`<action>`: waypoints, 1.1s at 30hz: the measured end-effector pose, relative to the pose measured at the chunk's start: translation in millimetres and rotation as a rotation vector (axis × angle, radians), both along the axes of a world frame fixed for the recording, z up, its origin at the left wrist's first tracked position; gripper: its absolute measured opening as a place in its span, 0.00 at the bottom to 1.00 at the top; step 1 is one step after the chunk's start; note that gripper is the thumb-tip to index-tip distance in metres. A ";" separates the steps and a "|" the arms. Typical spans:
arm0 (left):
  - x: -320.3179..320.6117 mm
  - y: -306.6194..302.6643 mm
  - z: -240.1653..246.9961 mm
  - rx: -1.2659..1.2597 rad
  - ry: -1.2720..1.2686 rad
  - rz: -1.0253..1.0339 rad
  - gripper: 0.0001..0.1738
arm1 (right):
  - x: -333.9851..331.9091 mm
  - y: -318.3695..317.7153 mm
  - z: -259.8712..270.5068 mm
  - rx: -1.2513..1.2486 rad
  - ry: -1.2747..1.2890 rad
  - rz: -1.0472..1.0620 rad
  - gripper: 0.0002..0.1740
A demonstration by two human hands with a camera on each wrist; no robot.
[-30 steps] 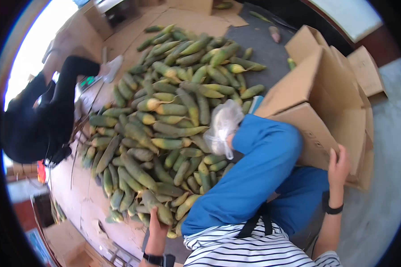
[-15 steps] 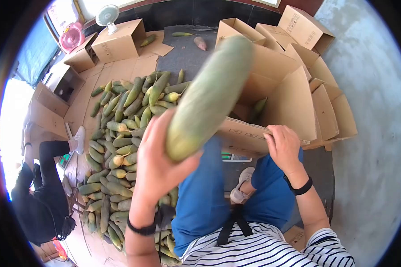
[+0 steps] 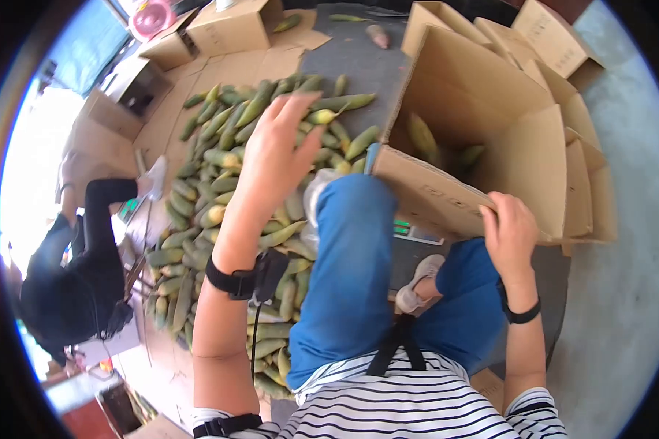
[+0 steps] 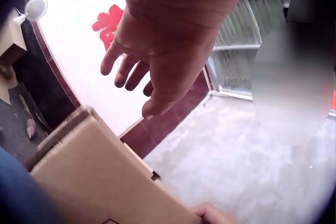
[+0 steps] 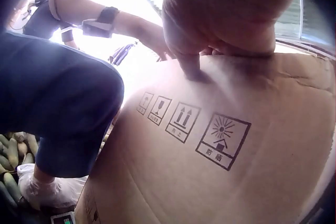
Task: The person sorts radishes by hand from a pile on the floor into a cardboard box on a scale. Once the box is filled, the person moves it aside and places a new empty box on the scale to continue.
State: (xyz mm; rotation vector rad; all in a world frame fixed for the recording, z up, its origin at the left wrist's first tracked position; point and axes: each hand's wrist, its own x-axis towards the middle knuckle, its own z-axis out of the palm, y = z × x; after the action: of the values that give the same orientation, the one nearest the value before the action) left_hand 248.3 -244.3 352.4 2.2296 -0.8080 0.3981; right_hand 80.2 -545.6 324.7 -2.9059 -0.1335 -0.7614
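My left hand (image 3: pixel 278 150), with nothing in it, is in the air over a big pile of green radishes (image 3: pixel 187 238), left of an open cardboard box (image 3: pixel 432 192). Its fingers are spread and loosely bent in the left wrist view. Two green radishes (image 3: pixel 421 137) lie inside the box, partly in shadow. At the box's near rim, my right hand (image 3: pixel 512 230) grips the cardboard wall, thumb on the outside and fingers over the edge. Printed handling symbols (image 5: pixel 223 140) show on that wall in the right wrist view.
Under the box is a scale with a green display (image 3: pixel 403 228). More cardboard boxes (image 3: pixel 560 36) stand behind and to the right. Another person (image 3: pixel 73 271) in dark clothes is at the left. My knee (image 3: pixel 355 201) rises between pile and box, beside a plastic bag (image 3: pixel 318 194).
My left hand picked a large green radish from the pile, carried it toward the box and let it go; it now moves back left, free of it. My right hand stays on the rim.
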 end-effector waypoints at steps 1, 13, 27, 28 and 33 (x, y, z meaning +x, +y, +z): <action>-4.8 31.7 -20.3 0.049 0.074 0.094 0.22 | 1.6 4.5 -1.5 0.019 0.002 0.032 0.11; -174.5 210.7 -307.0 0.746 0.686 0.554 0.15 | 11.2 3.6 -8.5 -0.057 0.023 -0.067 0.10; -102.4 200.4 -418.0 1.035 0.615 0.467 0.11 | 12.4 7.8 -7.0 -0.067 0.059 -0.178 0.10; -104.5 202.2 -418.6 1.017 0.630 0.476 0.10 | 11.6 8.4 -7.7 -0.034 0.074 -0.179 0.10; -117.6 190.1 -359.2 0.702 0.579 0.388 0.22 | 15.0 13.6 -5.1 -0.046 0.046 -0.153 0.10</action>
State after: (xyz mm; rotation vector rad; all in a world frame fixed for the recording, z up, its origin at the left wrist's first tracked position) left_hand 130.7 -54.1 -6.8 2.9362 -0.1992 -0.4260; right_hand 95.3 -532.0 319.7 -3.0021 0.0783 -0.7230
